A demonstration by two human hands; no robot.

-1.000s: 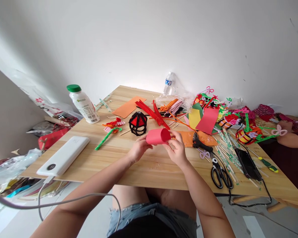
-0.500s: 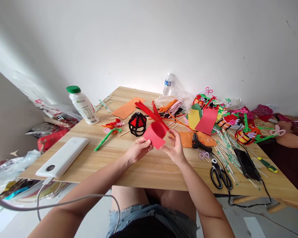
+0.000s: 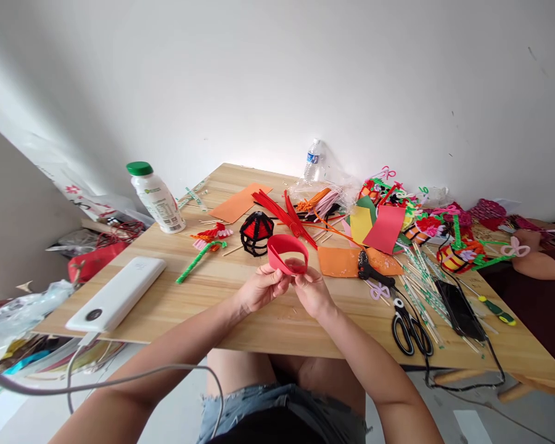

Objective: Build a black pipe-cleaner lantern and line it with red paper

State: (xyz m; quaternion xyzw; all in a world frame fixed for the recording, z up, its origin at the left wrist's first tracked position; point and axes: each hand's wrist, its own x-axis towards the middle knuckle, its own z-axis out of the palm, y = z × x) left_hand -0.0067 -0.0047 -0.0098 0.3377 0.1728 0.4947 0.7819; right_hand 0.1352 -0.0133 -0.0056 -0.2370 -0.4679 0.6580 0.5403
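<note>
Between both hands, above the front of the table, is a red paper strip [image 3: 287,239] curled into a ring. My left hand [image 3: 263,287] pinches its lower left side, thumb on top. My right hand [image 3: 315,293] grips the lower right side, with fingertips close to those of the left. Just beyond the ring stands a small black lantern frame [image 3: 256,233] with red panels, wrapped in fuzzy stems. Red pipe cleaners [image 3: 284,213] lie in a crossed bundle behind it. A green pipe cleaner [image 3: 198,262] with a hooked end rests to the left.
On the left stand a white power bank [image 3: 118,293] with a cable and a green-capped bottle [image 3: 156,200]. To the right lie a glue gun [image 3: 372,269], scissors [image 3: 409,327], wooden sticks [image 3: 420,287], a phone [image 3: 461,309] and a screwdriver [image 3: 497,310]. Another person's arm [image 3: 543,262] is at far right.
The red strip has gone from a loose curl with a hanging end to a narrower closed-looking ring. My right hand has moved left and down, and its spread fingers now grip the strip.
</note>
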